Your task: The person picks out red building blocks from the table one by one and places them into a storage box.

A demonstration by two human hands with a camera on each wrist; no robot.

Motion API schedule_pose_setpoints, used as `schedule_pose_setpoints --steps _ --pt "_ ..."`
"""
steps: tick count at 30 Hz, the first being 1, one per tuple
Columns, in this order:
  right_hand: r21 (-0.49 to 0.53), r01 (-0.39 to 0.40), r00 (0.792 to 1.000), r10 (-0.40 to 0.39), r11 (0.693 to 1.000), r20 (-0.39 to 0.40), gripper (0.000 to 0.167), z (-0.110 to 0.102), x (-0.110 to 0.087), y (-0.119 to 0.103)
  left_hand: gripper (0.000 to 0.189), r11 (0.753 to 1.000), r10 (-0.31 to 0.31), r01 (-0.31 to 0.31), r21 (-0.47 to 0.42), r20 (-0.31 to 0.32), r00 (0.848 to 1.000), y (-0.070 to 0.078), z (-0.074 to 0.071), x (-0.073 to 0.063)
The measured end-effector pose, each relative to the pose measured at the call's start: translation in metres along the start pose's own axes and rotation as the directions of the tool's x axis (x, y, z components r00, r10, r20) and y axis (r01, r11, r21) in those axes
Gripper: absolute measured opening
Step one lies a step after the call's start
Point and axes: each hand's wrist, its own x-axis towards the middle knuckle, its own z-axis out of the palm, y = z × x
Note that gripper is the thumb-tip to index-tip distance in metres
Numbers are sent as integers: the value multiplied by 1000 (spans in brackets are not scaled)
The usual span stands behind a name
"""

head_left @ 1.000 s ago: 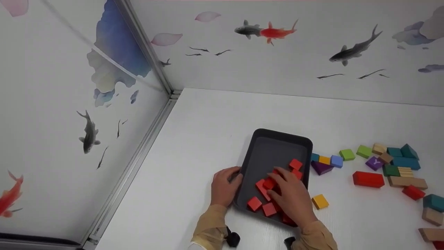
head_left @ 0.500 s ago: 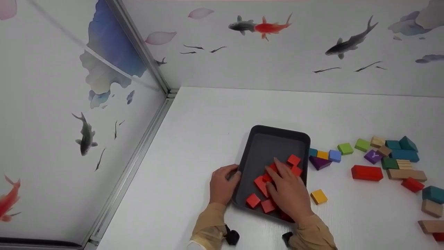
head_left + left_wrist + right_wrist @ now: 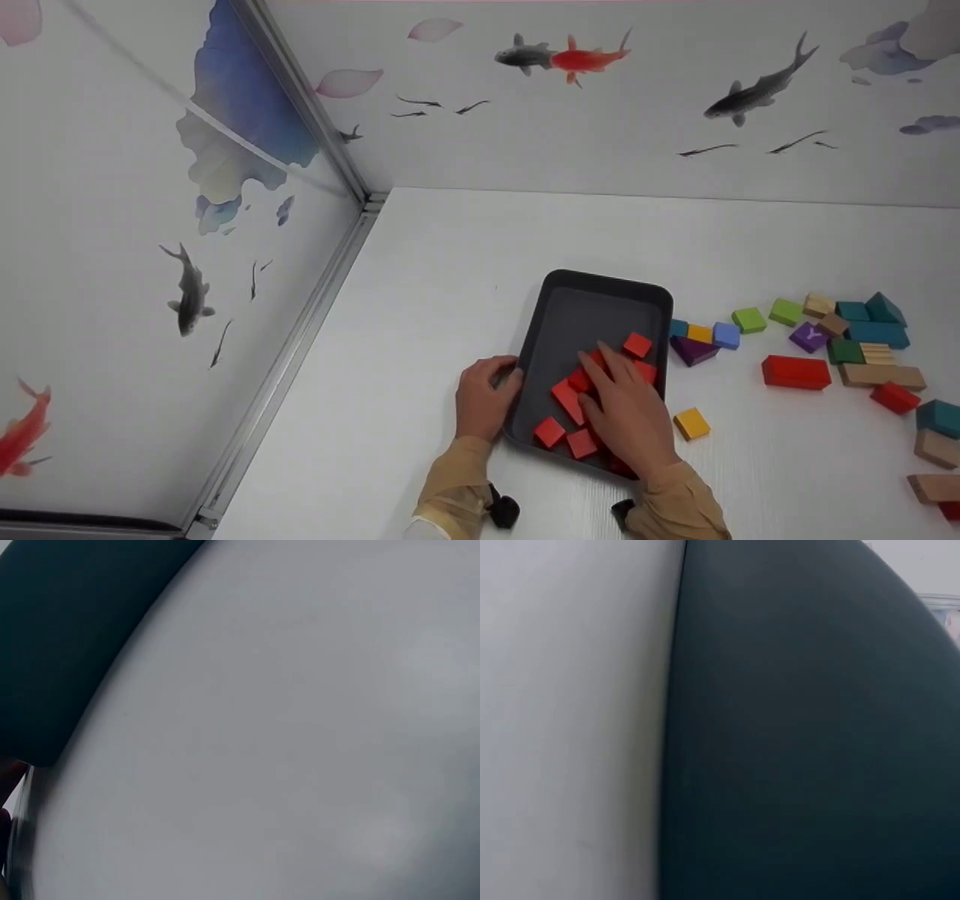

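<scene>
In the head view a dark grey baking tray [image 3: 566, 307] lies on the white table, with several red blocks [image 3: 550, 432] in its near half. My left hand [image 3: 480, 397] holds the tray's left edge, fingers bent and thumb at the rim. Over the blocks lies my right hand [image 3: 634, 416], its fingers spread and touching them; the palm hides some. Beyond its fingertips sits a red cube [image 3: 637, 345]. The tray's dark wall [image 3: 67, 630] fills a corner of the left wrist view, and a dark surface [image 3: 817, 735] fills much of the right wrist view; neither shows the hand's grip.
Right of the tray stand a purple triangle [image 3: 693, 350], a yellow block [image 3: 691, 424] and a large red block [image 3: 796, 372]. Further right are teal blocks [image 3: 877, 334] and wooden blocks [image 3: 883, 375]. A printed wall [image 3: 600, 135] closes the back, another panel [image 3: 90, 225] the left.
The right hand has shifted slightly over the red blocks, its fingers reaching a little farther and straighter than a second ago. The left hand stays at the tray's edge. The head view has tilted slightly.
</scene>
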Motion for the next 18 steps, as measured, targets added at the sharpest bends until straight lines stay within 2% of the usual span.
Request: schedule_pose_setpoints --steps 9,13,18 --pt "0 6 1000 -6 1000 -17 59 -4 -1 1 23 1000 12 -13 16 39 999 3 1 2" --pt "90 13 998 -7 996 -60 56 -7 -1 0 23 999 14 -15 28 40 999 2 1 3" --pt "213 62 983 -23 975 -181 51 -16 -2 2 22 999 15 -16 36 29 999 -1 -1 1"
